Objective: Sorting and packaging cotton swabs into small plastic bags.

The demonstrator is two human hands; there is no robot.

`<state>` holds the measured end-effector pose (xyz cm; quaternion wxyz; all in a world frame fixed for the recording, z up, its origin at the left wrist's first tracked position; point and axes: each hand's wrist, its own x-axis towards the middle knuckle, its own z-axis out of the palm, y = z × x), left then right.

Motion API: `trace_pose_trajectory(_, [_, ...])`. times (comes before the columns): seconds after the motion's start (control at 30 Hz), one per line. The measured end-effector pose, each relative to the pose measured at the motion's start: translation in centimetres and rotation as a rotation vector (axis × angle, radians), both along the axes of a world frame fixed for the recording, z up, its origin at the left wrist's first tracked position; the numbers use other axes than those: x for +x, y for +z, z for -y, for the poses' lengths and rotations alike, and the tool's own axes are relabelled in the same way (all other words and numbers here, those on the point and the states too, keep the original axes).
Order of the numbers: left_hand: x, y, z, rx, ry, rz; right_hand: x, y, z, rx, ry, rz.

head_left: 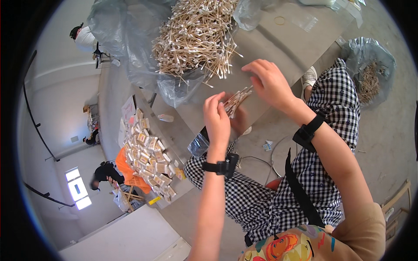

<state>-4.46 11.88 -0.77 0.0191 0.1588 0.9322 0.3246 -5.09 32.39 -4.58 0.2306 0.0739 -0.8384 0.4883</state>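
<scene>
A small bundle of cotton swabs (236, 102) sits in my left hand (217, 121), whose fingers are closed around its near end. The swabs lie roughly side by side and slant up to the right. At their far end hovers my right hand (272, 87), fingers stretched out and thumb apart, with nothing visible in it. Whether the right hand touches the swab tips I cannot tell. Beyond both hands, a big heap of loose cotton swabs (196, 41) lies on a clear plastic bag (170, 89) on the table (278, 48).
Many packed swab packets (148, 152) are piled on a surface to the left. A plastic bag with brownish scraps (370, 82) stands on the floor at right. A rubber band (279, 20) and a small clear bag (305, 22) lie on the table. Other people work farther left.
</scene>
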Motion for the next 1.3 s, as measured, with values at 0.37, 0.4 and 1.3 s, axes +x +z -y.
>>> trace_pose_trajectory(0.37, [5.9,-4.6,-5.5,-0.501,0.067,-0.184,1.0,1.1,-1.2,-0.102,-0.037,0.087])
trace_pose_trajectory(0.4, [6.5,-4.6,-5.8,-0.501,0.066,-0.178,1.1,1.2,-1.3,-0.101,-0.037,0.092])
trace_pose_trajectory(1.3, [1.5,-4.0,-2.0,-0.589,0.034,-0.18,0.6,1.5,1.6,-0.092,0.03,0.028])
